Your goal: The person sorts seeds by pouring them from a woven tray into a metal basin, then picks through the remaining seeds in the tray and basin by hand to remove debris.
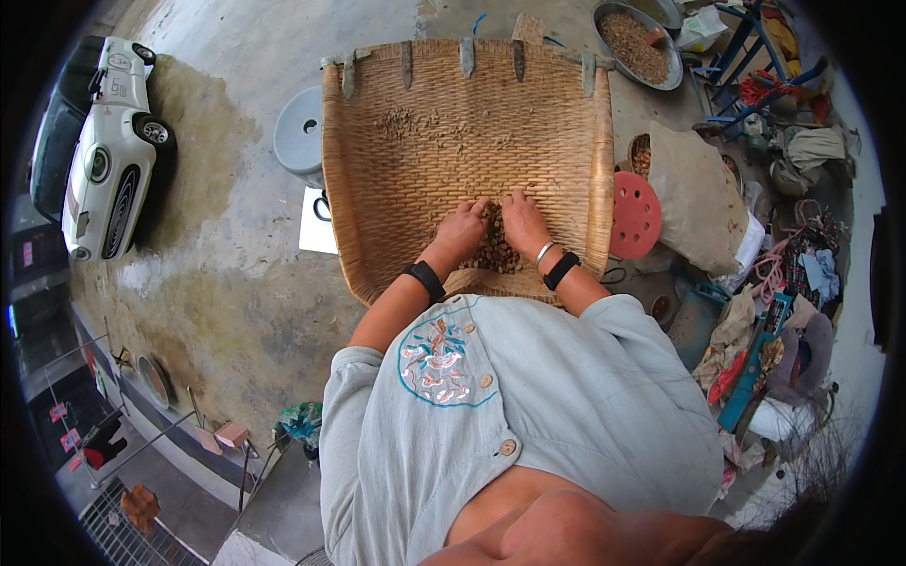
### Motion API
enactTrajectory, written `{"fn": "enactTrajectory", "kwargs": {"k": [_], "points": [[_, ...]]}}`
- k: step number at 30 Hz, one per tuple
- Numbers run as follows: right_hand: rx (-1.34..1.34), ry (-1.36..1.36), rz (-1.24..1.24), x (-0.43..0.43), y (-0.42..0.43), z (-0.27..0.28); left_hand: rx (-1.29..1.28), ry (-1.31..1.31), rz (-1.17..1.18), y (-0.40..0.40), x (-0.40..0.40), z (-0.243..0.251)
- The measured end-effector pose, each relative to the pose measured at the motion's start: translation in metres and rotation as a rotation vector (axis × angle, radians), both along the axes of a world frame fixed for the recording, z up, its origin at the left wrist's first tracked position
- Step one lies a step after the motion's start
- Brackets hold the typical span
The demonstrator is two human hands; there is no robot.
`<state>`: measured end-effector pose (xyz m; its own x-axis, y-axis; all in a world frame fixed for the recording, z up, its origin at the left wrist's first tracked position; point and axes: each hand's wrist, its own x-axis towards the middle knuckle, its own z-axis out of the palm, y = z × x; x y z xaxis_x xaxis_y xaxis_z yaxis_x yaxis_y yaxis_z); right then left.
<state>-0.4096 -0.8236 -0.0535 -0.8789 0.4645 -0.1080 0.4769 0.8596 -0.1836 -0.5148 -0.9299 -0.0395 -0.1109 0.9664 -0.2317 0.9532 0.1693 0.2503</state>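
Observation:
A woven wicker winnowing basket (460, 156) lies in front of me, its far rim fitted with several metal strips (466, 56). A pile of brown seeds or nuts (499, 247) is gathered near the side closest to my body. My left hand (461, 228) rests at the left edge of this pile, fingers bent down. At the pile's right edge is my right hand (525, 223), its fingertips also lowered; whether either hand pinches a piece is too small to tell. Smaller pale bits (400, 122) lie scattered over the far half of the weave.
A grey round stool (299, 131) stands left of the basket, a red perforated stool top (635, 216) right. Beyond lie a metal basin (637, 53) of dry material and a large beige sack (697, 198). Clutter lines the right wall. A white car (117, 141) is parked left.

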Motion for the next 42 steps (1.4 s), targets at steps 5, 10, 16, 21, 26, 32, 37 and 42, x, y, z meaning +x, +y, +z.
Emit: {"fn": "enactTrajectory", "kwargs": {"k": [5, 10, 16, 21, 26, 32, 37, 42], "points": [[-0.012, 0.025, 0.071, -0.002, 0.013, -0.007, -0.005, -0.044, 0.019, 0.001, -0.001, 0.002], [-0.211, -0.2, -0.074, -0.003, 0.02, 0.011, -0.174, -0.151, 0.034, 0.002, 0.001, 0.0], [-0.157, 0.19, -0.024, -0.013, 0.02, 0.0, -0.052, -0.197, 0.084, -0.002, -0.02, -0.011], [-0.137, 0.106, 0.048, -0.004, 0.017, -0.01, 0.306, -0.385, 0.449, -0.027, -0.056, 0.014], [-0.168, 0.034, 0.082, -0.001, 0.012, -0.009, 0.076, -0.294, 0.569, -0.048, -0.069, 0.024], [-0.324, -0.442, 0.31, -0.003, -0.008, 0.009, -0.247, -0.31, 0.275, -0.057, -0.041, -0.003], [-0.237, 0.133, 0.386, -0.012, -0.021, 0.014, -0.469, -0.303, 0.118, -0.049, -0.03, -0.006], [-0.231, 0.318, 0.542, -0.014, -0.041, 0.005, -0.305, -0.653, -0.044, -0.049, -0.031, 0.02]]}}
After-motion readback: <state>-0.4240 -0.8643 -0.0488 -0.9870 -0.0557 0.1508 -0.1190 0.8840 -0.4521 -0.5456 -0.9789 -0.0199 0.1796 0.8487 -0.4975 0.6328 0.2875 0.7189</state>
